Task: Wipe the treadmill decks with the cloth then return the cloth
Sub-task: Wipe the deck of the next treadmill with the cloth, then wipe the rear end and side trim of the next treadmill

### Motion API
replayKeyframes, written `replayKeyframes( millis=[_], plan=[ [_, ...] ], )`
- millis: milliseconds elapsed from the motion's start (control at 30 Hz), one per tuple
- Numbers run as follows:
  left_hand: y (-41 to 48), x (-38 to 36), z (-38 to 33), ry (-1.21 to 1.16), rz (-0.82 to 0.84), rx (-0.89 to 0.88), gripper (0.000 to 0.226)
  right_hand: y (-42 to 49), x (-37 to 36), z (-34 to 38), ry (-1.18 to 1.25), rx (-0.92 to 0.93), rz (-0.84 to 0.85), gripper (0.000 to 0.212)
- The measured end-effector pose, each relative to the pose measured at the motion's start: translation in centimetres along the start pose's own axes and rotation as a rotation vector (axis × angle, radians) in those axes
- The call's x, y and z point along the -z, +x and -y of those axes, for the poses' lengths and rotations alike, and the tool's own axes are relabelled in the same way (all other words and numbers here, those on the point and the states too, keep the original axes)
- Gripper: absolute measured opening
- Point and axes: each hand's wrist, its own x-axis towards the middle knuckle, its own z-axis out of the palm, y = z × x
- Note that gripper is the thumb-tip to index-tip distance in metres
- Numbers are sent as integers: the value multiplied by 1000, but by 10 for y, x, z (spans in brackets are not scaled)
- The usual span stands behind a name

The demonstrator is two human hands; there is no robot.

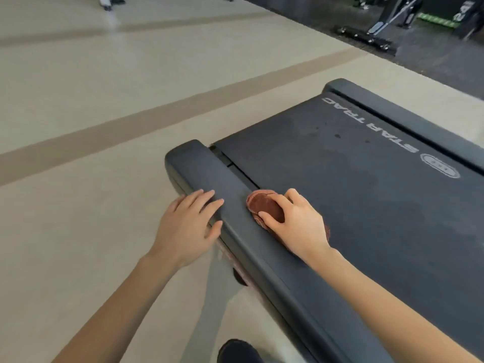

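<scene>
Right hand [296,221] grips the bunched cloth [265,206] at the deck [353,195] edge by the side rail [207,171], left hand [187,226] flat on it; looks barely wiped yet.

Belt [340,195]: dark rubber-like sheet, matt, fine-grained, carrying dull smudges, a few darker spots and white printed lettering. Near side rail [209,176]: dark grey, looks like moulded plastic, smooth, with a satin sheen and a soft band of reflected light along its top. Far side rail [392,111]: same look and finish. Cloth [264,205]: reddish-brown woven fabric, soft towel-like nap, matt, lying in folded layers. Floor [78,106]: beige sheet surface, smooth, low sheen with one bright glare patch far off; its brown bands are equally smooth. Dark flooring [424,66] beyond: black, matt, rougher.
</scene>
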Motion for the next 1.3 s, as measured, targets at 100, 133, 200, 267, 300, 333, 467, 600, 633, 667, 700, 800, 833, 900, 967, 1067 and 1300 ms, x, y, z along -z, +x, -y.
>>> replayKeyframes(
  millis=[100, 133, 200, 267, 300, 333, 467, 600, 633, 667, 700, 800, 833, 900, 967, 1067, 1300],
  plan=[
    [-27, 6, 35, 49, 30, 132, 58, 26, -13, 43, 34, 208, -32, 41],
    [-35, 8, 44, 59, 41, 180, 60, 33, -17, 56, 43, 274, -41, 40],
    [-50, 13, 58, 85, 53, 258, 61, 47, -22, 77, 47, 380, -20, 40],
    [-57, 21, 67, 109, 38, 325, 59, 60, -27, 94, 39, 473, 23, 39],
    [-59, 26, 69, 121, 29, 343, 57, 64, -28, 98, 27, 506, 38, 39],
    [-59, 31, 70, 135, 23, 364, 55, 69, -29, 103, 20, 537, 54, 39],
    [-65, 48, 77, 172, 56, 433, 52, 92, -31, 118, -15, 647, 105, 38],
    [-81, 58, 99, 190, 108, 504, 56, 115, -34, 142, -72, 738, 138, 42],
    [-82, 61, 105, 185, 117, 530, 57, 120, -34, 150, -78, 761, 144, 41],
    [-81, 64, 113, 184, 122, 549, 56, 124, -33, 158, -79, 779, 148, 41],
    [-79, 67, 121, 191, 114, 554, 54, 129, -32, 167, -80, 790, 144, 40],
    [-59, 86, 146, 205, 93, 517, 50, 148, -16, 189, -90, 800, 140, 40],
    [-52, 95, 155, 202, 91, 507, 49, 156, -7, 194, -95, 819, 134, 40],
    [-35, 121, 173, 201, 87, 488, 48, 175, 18, 206, -111, 844, 119, 40],
    [-20, 153, 187, 210, 94, 462, 49, 195, 51, 219, -110, 827, 102, 40],
    [-5, 212, 201, 212, 82, 442, 50, 217, 104, 244, -85, 762, 79, 41],
    [23, 382, 208, 144, 55, 381, 49, 260, 241, 317, -72, 640, 59, 41]
  ],
)
